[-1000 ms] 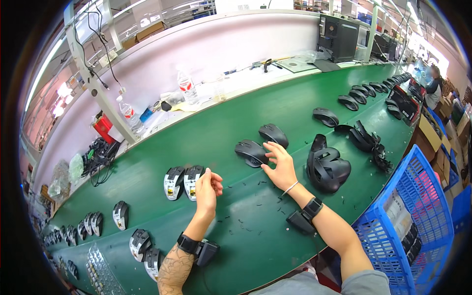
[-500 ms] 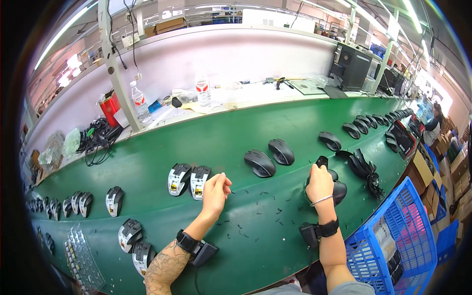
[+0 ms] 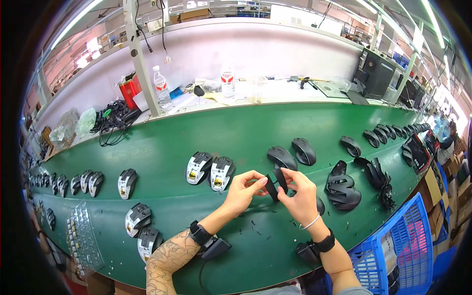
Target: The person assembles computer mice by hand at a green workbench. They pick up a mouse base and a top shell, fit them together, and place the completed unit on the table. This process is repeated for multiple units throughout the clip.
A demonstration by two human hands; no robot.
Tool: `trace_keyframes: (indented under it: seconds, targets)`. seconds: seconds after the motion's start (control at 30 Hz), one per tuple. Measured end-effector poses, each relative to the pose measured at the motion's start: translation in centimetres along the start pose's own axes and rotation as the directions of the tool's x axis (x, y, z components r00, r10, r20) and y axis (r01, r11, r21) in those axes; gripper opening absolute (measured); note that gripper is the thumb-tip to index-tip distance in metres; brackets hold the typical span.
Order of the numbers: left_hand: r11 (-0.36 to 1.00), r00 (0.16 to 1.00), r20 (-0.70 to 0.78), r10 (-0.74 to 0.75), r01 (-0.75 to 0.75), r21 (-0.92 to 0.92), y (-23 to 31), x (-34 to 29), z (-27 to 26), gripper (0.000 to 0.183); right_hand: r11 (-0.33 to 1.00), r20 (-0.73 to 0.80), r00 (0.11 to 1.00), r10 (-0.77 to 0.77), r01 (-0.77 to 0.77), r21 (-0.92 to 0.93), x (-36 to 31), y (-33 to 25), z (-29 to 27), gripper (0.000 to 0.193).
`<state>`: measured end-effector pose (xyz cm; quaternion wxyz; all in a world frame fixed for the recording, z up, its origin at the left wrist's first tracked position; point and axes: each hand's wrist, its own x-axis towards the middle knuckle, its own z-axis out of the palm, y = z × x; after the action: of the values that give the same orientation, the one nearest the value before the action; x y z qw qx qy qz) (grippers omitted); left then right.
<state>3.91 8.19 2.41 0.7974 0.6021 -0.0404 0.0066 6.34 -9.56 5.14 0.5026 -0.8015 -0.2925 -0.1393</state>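
Green bench, left hand and right hand both pinch some thin black plastic, prob for finer control; black mouse sits just past the grip.

This is a factory workshop with a production line for computer mice. A long green table runs from left to right, carrying rows of open mice on the left, black mice farther right and loose shells nearer. A blue crate stands at the near right, with cardboard boxes beyond it. A pale partition and a post rise behind, and tube lights hang overhead. The far background is blurred, but seems to hold shelves.
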Motion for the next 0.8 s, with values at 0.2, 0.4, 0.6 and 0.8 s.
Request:
trace_keyframes:
  seconds: [0.2, 0.4, 0.6, 0.8]
  targets:
    - [0.998, 0.992, -0.104, 0.069, -0.069, 0.002, 0.5, -0.4, 0.5, 0.017, 1.0, 0.108, 0.994, 0.0, 0.001, -0.006, -0.2, -1.4, 0.1, 0.061]
    - [1.0, 0.998, -0.057, -0.014, 0.013, -0.016, 0.5, -0.2, 0.0, 0.021, 0.978, 0.119, 0.987, -0.106, 0.082, 0.19, -1.0, -0.5, 0.9, 0.067]
    - [0.649, 0.973, 0.174, 0.151, -0.231, 0.725, 4.4, 2.7, -3.8, 0.038, 0.986, 0.033, 0.999, -0.037, 0.032, 0.162, -0.9, -0.7, 0.7, 0.065]
    - [-0.091, 0.947, -0.32, -0.012, 0.318, 0.944, 2.7, 2.5, -10.7, 0.064, 0.976, 0.038, 0.976, -0.213, 0.214, -0.032, -1.2, 0.5, 0.5, 0.045]
